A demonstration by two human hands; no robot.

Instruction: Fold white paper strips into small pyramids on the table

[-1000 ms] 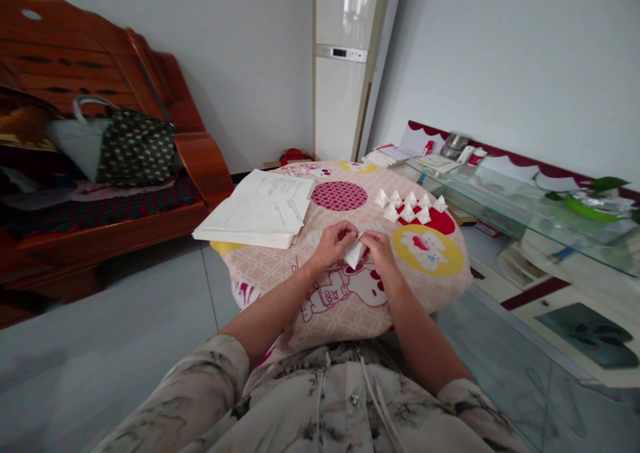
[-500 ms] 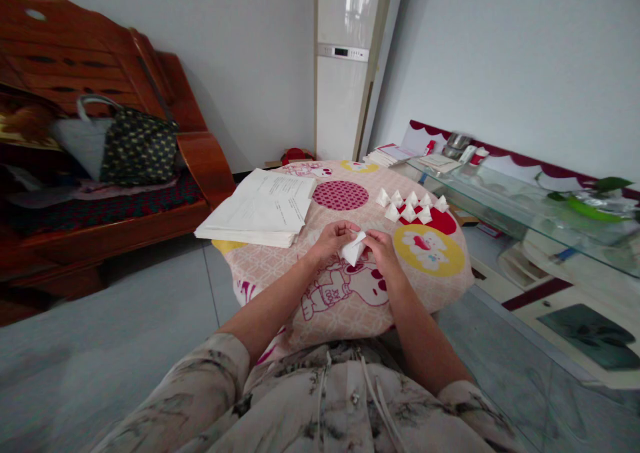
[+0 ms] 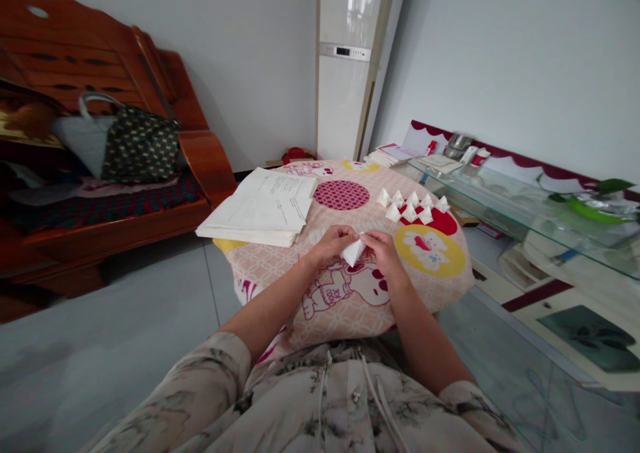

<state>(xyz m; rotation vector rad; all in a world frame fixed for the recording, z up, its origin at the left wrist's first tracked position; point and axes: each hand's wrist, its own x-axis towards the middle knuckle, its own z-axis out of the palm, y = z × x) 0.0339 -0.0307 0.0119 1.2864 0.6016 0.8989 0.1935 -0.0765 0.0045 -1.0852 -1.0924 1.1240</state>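
Note:
Both my hands meet over the near middle of a round table covered by a pink cartoon-print cloth (image 3: 280,266). My left hand (image 3: 334,242) and my right hand (image 3: 381,251) pinch a small folded piece of white paper (image 3: 353,251) between their fingertips, just above the cloth. Several finished white folded paper pieces (image 3: 413,206) lie in a cluster on the far right of the table. A stack of white printed sheets (image 3: 260,208) rests on the table's left side.
A wooden bench (image 3: 100,193) with a dotted dark bag (image 3: 135,145) stands at the left. A tall white air-conditioner unit (image 3: 346,66) stands in the corner. At the right a glass-topped low table (image 3: 525,206) carries books, cups and a green plant.
The hands have stayed in place, turning and pressing the folded paper slightly. The view has shifted a little.

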